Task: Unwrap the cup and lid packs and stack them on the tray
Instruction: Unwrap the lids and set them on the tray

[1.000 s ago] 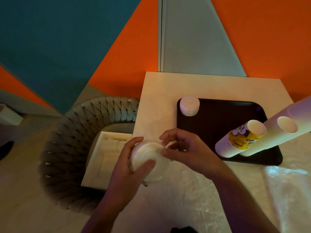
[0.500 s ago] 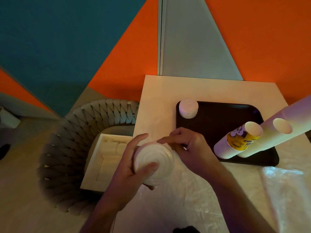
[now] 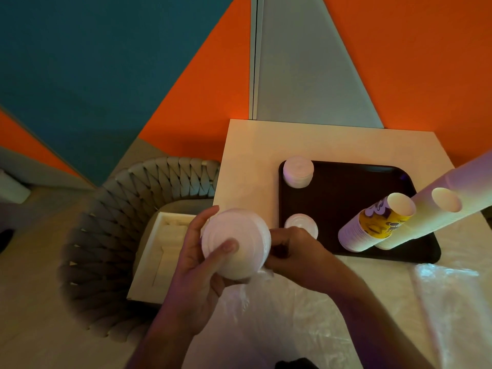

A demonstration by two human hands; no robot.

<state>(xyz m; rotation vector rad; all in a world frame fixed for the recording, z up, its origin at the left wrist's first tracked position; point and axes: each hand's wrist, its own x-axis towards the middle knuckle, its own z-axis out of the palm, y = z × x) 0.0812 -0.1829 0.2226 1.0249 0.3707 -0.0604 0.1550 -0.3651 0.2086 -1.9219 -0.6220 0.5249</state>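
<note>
Item: lid stack (image 3: 235, 243), above the surface's (image 3: 253, 155) near-left edge. Left hand (image 3: 197, 265) clasps it, thumb on top. Right hand (image 3: 292, 251) pinches something beside it, apparently wrap. Advice: peel film steadily, stack gripped square, then place on tray (image 3: 346, 182).

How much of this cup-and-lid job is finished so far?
Mostly done, it seems. Two tall cup stacks and two lid stacks stand on the tray. The left hand grips another lid stack; the right hand seems to pick at its wrapper. That stack is not yet on the tray.
</note>
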